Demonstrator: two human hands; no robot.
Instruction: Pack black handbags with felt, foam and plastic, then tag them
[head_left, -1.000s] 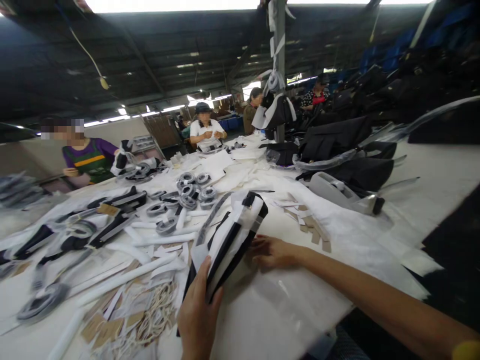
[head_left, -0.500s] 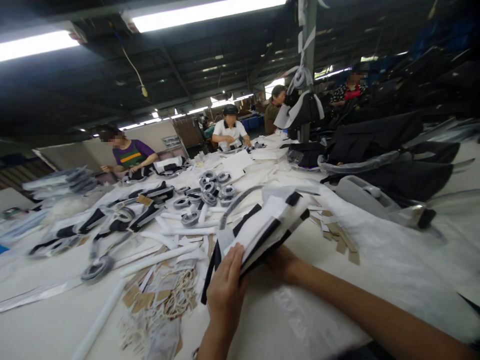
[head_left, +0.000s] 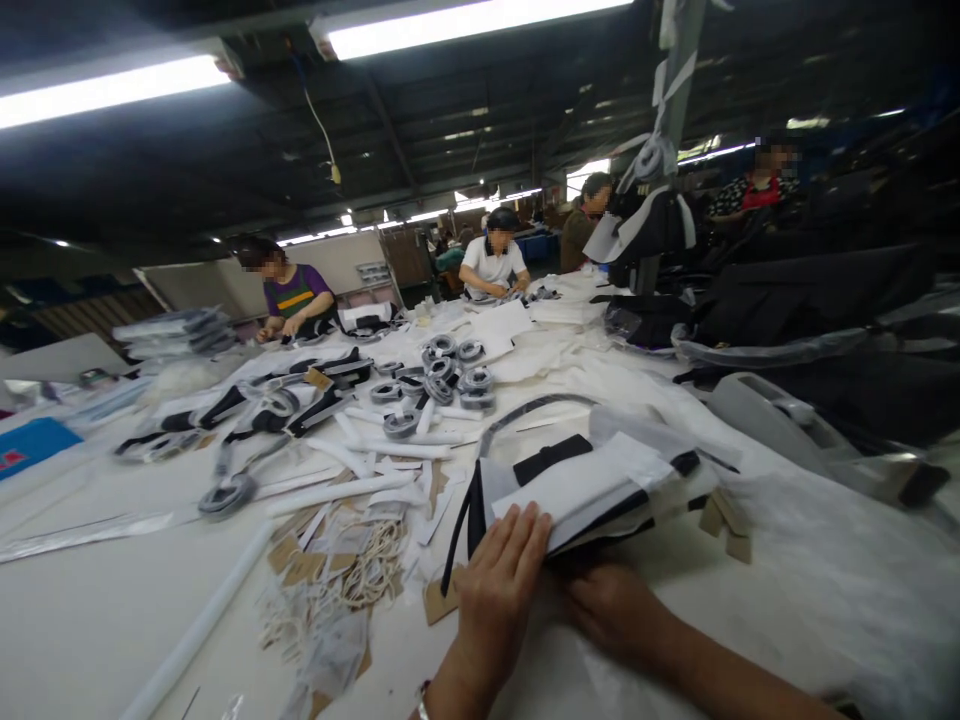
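Note:
A black bag wrapped in white paper (head_left: 581, 488) lies tilted in front of me, with a grey-wrapped strap (head_left: 517, 412) looping from its far side. Across the bag's near left edge lie the pressed-together fingers of my left hand (head_left: 501, 575), gripping it; the thumb is hidden. My right hand (head_left: 621, 605) holds the near lower edge, its fingertips out of sight under the bag. A brown card tag (head_left: 439, 603) rests just left of my left hand.
To the left lie a heap of tags and cream strings (head_left: 375, 560), a long white tube (head_left: 202, 610), coiled grey straps (head_left: 441, 375) and black straps (head_left: 225, 410). Black bags (head_left: 817, 290) are piled at right. Co-workers (head_left: 300, 295) sit across the table (head_left: 82, 610).
Both hands and the bag have moved right and down in the view, and the bag now lies flatter. The whole scene has shifted right as the camera turned left.

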